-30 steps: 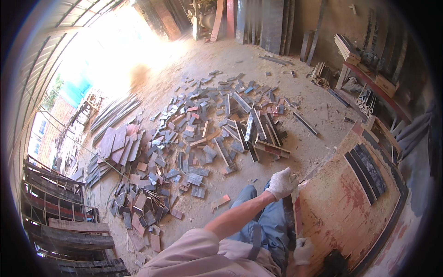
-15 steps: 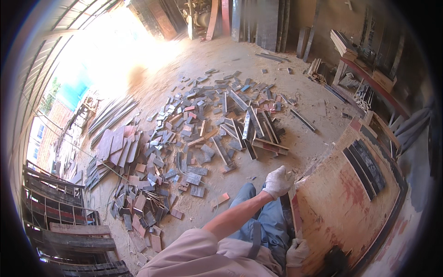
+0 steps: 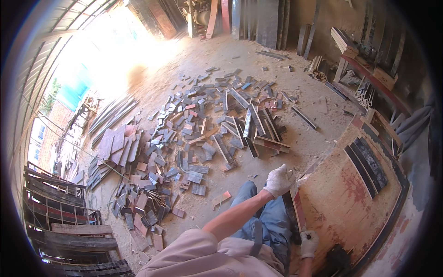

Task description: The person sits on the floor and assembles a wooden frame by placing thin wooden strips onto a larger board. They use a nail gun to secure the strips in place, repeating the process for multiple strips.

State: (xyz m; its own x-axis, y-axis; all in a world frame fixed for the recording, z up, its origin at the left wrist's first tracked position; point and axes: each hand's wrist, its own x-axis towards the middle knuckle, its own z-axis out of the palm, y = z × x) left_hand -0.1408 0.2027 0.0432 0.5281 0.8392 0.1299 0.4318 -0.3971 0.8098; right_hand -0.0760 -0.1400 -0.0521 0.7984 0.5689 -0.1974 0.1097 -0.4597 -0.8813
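Both my hands wear white work gloves. My left hand (image 3: 278, 181) reaches forward on an outstretched arm and curls its fingers over the near corner of a large red-stained plywood panel (image 3: 344, 203) that lies flat at my right. My right hand (image 3: 308, 243) is lower down, close to my body, gripping the same panel's near edge. Several dark strips (image 3: 365, 162) lie on top of the panel. My blue trousers (image 3: 270, 221) show below my left arm.
A wide heap of cut board offcuts (image 3: 203, 138) covers the sandy floor ahead and to the left. Long planks (image 3: 110, 115) lie further left. Stacked timber frames (image 3: 60, 217) stand at lower left. Shelves with wood (image 3: 369, 64) line the right wall, and boards lean at the back (image 3: 258, 18).
My left hand stays on the panel's corner and my right hand on its edge. The view has shifted only slightly.
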